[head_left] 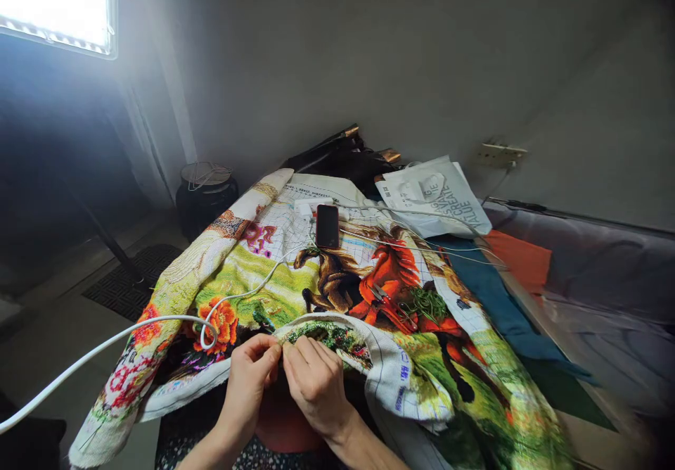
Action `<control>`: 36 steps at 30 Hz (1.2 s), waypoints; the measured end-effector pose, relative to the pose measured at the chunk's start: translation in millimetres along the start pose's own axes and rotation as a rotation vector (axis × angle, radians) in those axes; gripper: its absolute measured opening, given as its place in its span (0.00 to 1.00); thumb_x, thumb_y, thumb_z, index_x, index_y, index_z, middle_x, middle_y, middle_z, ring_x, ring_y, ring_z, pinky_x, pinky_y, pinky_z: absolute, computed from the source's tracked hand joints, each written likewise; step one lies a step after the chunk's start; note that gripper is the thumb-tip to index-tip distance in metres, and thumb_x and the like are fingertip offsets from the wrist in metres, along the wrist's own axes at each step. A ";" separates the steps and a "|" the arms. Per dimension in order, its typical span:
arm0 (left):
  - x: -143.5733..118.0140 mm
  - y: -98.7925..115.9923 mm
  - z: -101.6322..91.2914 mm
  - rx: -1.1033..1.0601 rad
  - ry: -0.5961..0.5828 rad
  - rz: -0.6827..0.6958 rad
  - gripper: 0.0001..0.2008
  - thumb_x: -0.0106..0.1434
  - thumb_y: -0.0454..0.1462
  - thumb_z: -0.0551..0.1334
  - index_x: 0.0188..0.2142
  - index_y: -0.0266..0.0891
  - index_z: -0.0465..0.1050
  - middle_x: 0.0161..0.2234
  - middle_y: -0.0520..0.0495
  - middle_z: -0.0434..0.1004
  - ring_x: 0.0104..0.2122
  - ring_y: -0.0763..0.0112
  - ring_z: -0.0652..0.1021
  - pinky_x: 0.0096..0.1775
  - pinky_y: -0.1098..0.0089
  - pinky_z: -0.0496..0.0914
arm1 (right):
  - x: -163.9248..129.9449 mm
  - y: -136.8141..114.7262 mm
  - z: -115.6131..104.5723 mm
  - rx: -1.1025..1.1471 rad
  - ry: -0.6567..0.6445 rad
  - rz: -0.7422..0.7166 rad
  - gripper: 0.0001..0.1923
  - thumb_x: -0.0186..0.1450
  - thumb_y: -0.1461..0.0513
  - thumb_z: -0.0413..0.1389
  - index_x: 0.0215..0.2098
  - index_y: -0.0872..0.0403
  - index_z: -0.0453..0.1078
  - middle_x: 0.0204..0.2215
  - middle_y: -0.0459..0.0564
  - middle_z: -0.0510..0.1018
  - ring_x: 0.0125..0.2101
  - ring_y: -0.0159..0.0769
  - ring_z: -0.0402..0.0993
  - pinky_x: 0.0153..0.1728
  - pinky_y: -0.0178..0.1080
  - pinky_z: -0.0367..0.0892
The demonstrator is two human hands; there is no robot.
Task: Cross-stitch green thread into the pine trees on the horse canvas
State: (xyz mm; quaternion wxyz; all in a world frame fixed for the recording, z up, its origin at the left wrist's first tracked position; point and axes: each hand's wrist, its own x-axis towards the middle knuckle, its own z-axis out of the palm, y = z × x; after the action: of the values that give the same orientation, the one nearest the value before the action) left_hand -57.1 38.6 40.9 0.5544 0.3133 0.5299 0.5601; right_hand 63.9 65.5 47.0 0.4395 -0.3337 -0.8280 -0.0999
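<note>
Pinching: left hand [252, 375] and right hand [316, 378] each close their grip on the folded edge of the embroidery cloth [337, 329] (horses and flowers).
Cloth: spread across the lap and bench.
Phone [328, 226]: lies farther back on the cloth.
Cable [105, 347]: white, crosses the cloth at left.

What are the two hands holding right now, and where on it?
Both the left hand and right hand pinch the folded near edge of the cross-stitch cloth. A needle cannot be made out.
</note>
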 end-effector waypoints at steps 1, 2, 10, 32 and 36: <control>0.6 -0.1 0.4 0.001 0.010 0.002 0.20 0.51 0.46 0.67 0.31 0.29 0.68 0.19 0.54 0.58 0.20 0.81 0.57 0.22 0.75 0.50 | -0.5 -0.4 1.0 0.000 0.000 0.002 0.11 0.65 0.70 0.51 0.24 0.57 0.61 0.21 0.48 0.60 0.24 0.34 0.54 0.26 0.40 0.45; 1.2 -0.2 0.9 0.004 0.022 0.002 0.19 0.50 0.46 0.67 0.30 0.30 0.67 0.19 0.54 0.58 0.20 0.81 0.57 0.22 0.75 0.50 | -1.0 -1.0 1.9 0.000 0.000 0.006 0.12 0.65 0.70 0.51 0.24 0.57 0.61 0.21 0.48 0.60 0.24 0.34 0.54 0.26 0.40 0.45; 3.4 0.8 5.2 -0.005 0.090 -0.008 0.13 0.48 0.40 0.63 0.26 0.32 0.65 0.18 0.55 0.55 0.19 0.81 0.55 0.22 0.74 0.49 | -1.6 -3.0 2.2 -0.019 0.041 0.038 0.10 0.64 0.71 0.52 0.25 0.58 0.62 0.21 0.48 0.60 0.24 0.34 0.54 0.26 0.40 0.45; 0.6 -2.7 0.3 0.013 -0.013 0.052 0.19 0.54 0.46 0.65 0.31 0.31 0.66 0.21 0.53 0.59 0.21 0.81 0.59 0.24 0.75 0.53 | 0.3 -3.3 0.6 -0.004 0.053 0.042 0.10 0.65 0.70 0.51 0.26 0.57 0.63 0.21 0.48 0.60 0.24 0.33 0.54 0.27 0.39 0.45; 1.8 -2.7 0.8 0.043 0.000 0.061 0.17 0.55 0.45 0.64 0.29 0.31 0.65 0.19 0.54 0.57 0.20 0.80 0.58 0.24 0.75 0.52 | -0.9 -4.0 1.4 -0.009 0.037 0.030 0.10 0.65 0.70 0.51 0.25 0.57 0.62 0.21 0.48 0.60 0.24 0.34 0.54 0.27 0.39 0.45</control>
State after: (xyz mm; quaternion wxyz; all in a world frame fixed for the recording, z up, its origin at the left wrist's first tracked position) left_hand -55.9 40.0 38.1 0.5302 0.3412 0.5318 0.5654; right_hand 60.8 62.7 46.0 0.4547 -0.3461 -0.8141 -0.1034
